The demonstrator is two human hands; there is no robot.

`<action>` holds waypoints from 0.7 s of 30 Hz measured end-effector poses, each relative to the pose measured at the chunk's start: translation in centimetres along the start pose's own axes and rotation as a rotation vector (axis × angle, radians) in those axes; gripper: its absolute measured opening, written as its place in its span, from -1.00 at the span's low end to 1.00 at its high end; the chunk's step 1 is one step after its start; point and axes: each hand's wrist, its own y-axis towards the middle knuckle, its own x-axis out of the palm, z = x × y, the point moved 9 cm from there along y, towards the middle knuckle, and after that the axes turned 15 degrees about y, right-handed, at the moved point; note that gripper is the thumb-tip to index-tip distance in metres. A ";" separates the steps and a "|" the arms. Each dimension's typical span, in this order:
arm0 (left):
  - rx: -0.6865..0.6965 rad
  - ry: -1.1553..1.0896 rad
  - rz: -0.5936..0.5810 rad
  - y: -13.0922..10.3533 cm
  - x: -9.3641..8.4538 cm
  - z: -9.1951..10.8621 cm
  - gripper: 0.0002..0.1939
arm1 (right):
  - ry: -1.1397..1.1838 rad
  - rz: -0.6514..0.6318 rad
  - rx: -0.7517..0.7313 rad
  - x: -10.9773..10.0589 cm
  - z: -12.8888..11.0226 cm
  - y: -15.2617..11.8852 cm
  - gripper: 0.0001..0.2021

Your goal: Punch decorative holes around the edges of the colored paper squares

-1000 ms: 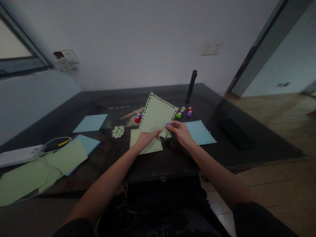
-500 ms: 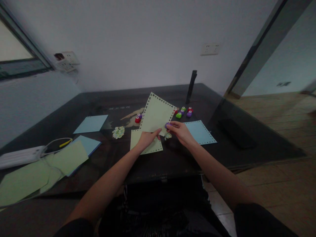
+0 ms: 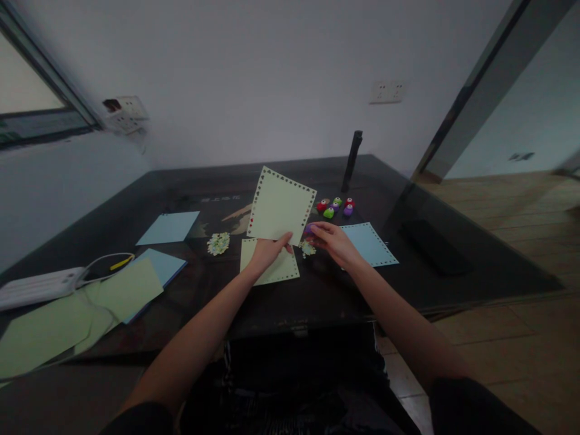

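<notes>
Left grip (image 3: 270, 249): pinching the near edge of a pale green sheet (image 3: 281, 202), thumb on the front face, fingers mostly hidden behind; sheet raised off the desk (image 3: 326, 299) and tilted, small dark holes along its top, left and right edges. Right grip (image 3: 333, 239): pinching a small purple object (image 3: 309, 229) between thumb and fingers, partly covered by them, just beside the right edge of the raised sheet; cannot tell whether the two touch. Under the left grip, a second green sheet (image 3: 286, 270) with edge holes lies flat, partly hidden by the hand. Between the grips, a small heap of paper bits (image 3: 308, 248); to the left of the left grip, a larger heap (image 3: 218, 243). Just beyond the right grip, a cluster of small red, green and purple figures (image 3: 335, 207) with white eye-like spots. To the right of the right grip, a blue sheet (image 3: 371, 246) with edge holes, then a flat black object (image 3: 434, 246), details too dark to read. Well left of the left grip: a plain-looking blue sheet (image 3: 168, 228), overlapping green sheets (image 3: 131, 284) and a white power strip (image 3: 38, 287).
</notes>
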 end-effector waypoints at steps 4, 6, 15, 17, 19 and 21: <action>0.007 -0.004 0.001 0.1 -0.3 0.2 -0.62 | 0.015 0.023 0.009 -0.3 -0.1 0.1 -0.83; 0.007 -0.016 -0.002 0.1 -0.4 0.4 -0.62 | -0.001 0.036 0.020 -0.4 -0.1 0.1 -0.81; 0.014 -0.040 0.010 0.2 -0.4 0.3 -0.63 | -0.056 0.037 0.052 -0.5 0.0 0.1 -0.62; 0.017 -0.036 0.010 0.2 -0.3 0.3 -0.62 | -0.083 0.032 0.048 -0.5 0.0 0.1 -0.60; 0.015 -0.043 0.012 0.1 -0.4 0.4 -0.62 | -0.172 0.028 0.003 -0.5 -0.4 0.3 -0.58; 0.010 -0.057 0.011 0.0 -0.5 0.5 -0.64 | -0.371 0.027 -0.121 -0.5 -1.5 0.3 -0.57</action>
